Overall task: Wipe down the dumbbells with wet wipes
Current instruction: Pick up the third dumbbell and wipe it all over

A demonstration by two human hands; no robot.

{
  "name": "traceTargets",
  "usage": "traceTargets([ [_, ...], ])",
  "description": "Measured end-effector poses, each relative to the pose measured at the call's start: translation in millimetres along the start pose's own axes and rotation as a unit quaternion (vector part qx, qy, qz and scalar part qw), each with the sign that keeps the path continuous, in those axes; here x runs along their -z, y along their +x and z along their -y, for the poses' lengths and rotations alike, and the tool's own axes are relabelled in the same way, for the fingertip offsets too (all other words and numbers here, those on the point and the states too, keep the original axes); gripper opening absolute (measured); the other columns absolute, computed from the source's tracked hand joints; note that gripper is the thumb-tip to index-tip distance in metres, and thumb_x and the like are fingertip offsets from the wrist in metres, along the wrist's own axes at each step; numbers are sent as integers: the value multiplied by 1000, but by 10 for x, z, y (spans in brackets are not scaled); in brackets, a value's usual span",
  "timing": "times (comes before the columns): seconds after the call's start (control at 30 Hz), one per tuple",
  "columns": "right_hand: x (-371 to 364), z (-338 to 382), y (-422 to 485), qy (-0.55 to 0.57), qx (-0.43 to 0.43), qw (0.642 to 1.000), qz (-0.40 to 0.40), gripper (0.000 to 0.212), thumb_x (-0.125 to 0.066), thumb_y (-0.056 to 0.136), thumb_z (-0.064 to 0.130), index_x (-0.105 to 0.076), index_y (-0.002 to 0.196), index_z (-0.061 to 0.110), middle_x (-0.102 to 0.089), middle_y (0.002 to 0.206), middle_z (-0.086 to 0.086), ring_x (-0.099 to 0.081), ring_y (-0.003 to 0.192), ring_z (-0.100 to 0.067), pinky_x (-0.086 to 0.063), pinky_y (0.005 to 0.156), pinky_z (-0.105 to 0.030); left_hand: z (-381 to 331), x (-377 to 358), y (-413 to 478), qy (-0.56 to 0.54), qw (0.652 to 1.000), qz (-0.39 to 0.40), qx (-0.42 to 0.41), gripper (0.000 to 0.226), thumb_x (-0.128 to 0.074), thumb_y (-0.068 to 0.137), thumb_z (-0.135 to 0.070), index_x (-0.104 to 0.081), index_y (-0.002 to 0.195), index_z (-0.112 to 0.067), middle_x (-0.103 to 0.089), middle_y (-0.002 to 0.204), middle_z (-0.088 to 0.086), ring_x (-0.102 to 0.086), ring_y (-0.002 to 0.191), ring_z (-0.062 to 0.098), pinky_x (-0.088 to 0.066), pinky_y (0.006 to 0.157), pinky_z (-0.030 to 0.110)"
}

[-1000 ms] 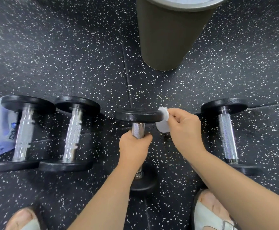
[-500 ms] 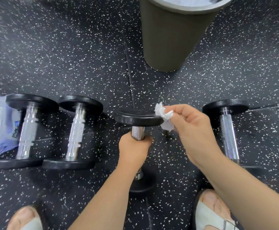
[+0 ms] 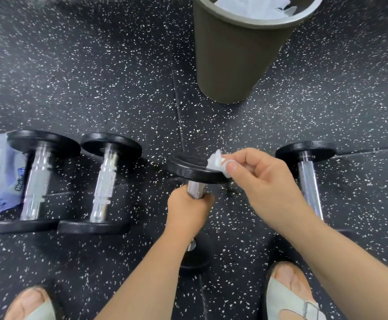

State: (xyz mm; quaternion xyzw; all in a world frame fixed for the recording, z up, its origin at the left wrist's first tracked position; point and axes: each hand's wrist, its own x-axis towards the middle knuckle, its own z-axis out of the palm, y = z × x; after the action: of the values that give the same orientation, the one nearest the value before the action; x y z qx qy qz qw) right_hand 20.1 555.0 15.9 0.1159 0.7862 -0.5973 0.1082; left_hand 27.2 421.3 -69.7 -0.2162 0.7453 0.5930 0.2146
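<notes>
speckled black rubber floor (image 3: 119, 88), left fingers (image 3: 205, 200) clamped round dumbbell (image 3: 188, 168), right fingers (image 3: 243, 155) pinching wipe (image 3: 216, 161)

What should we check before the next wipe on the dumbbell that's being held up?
1. Left hand grips the dumbbell by its handle: ok.
2. Right hand pinches the wet wipe firmly: ok.
3. Wipe lies against the rim of the top plate: ok.
4. Wipe is wet and clean enough: cannot tell.
5. Lower plate has been wiped: cannot tell; the forearm hides most of it.
6. Open bin stands just beyond the dumbbell for the used wipe: ok.
</notes>
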Motion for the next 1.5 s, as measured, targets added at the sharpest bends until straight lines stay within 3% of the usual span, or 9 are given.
traceTargets([
  [0.2,-174,255,103,-104,53,979,167,32,-53,96,10,-68,118,29,-65,121,20,-57,114,7,-43,104,-22,16,28,2,-27,1000,-9,-7,28,-62,76,-7,-41,59,-13,-38,53,5,-32,56,20,-30,49,33],
  [0.53,-410,456,666,-191,-7,935,298,25,-54,96,24,-70,115,26,-68,114,14,-61,103,1,-43,90,-10,30,21,23,-32,999,12,23,42,-59,74,-9,-35,43,-25,-30,43,-10,-24,47,16,-24,46,30],
  [0.77,-145,200,760,-211,-71,951,213,29,-50,96,12,-75,98,26,-74,95,1,-63,84,-13,-49,86,-30,-29,71,23,-26,999,7,20,30,-61,75,-10,-36,58,-16,-37,54,6,-34,55,20,-31,52,34],
  [0.97,28,210,457,-181,-70,963,185,23,-53,86,41,-73,97,41,-63,113,-26,-55,107,-52,-42,94,-66,-24,79,41,-35,999,7,34,28,-62,75,-12,-39,59,-16,-39,55,5,-34,55,20,-32,52,34],
  [1.1,116,313,290,-190,-38,966,174,27,-50,98,26,-73,97,39,-65,106,-25,-51,69,-32,-47,71,-39,-16,68,42,-39,999,6,33,30,-61,75,-10,-37,59,-16,-36,50,1,-32,52,19,-30,51,33],
  [1.23,-4,420,183,-190,-19,963,191,24,-51,98,25,-72,102,35,-68,117,-9,-59,112,-37,-48,95,-54,-5,52,42,-48,998,-6,35,30,-60,76,-9,-36,59,-16,-34,49,-1,-29,50,19,-28,46,31],
  [1.3,-101,485,187,-199,-2,959,202,26,-50,98,21,-72,107,32,-70,115,12,-61,113,-17,-49,98,-39,10,46,45,-55,998,-16,38,29,-60,75,-10,-36,59,-17,-34,49,-1,-29,51,19,-27,45,31],
  [1.4,-262,592,298,-227,24,945,235,31,-46,99,15,-69,116,28,-69,118,10,-62,84,14,-48,75,-9,7,46,54,-71,996,-33,40,27,-61,74,-12,-37,62,-14,-32,54,4,-28,57,21,-26,46,32],
  [1.5,-455,649,464,-246,38,926,283,31,-47,98,14,-69,118,22,-66,122,12,-60,101,5,-46,89,-13,-11,70,60,-74,995,-47,43,24,-61,76,-9,-40,64,-11,-34,60,8,-30,60,21,-31,51,33],
])
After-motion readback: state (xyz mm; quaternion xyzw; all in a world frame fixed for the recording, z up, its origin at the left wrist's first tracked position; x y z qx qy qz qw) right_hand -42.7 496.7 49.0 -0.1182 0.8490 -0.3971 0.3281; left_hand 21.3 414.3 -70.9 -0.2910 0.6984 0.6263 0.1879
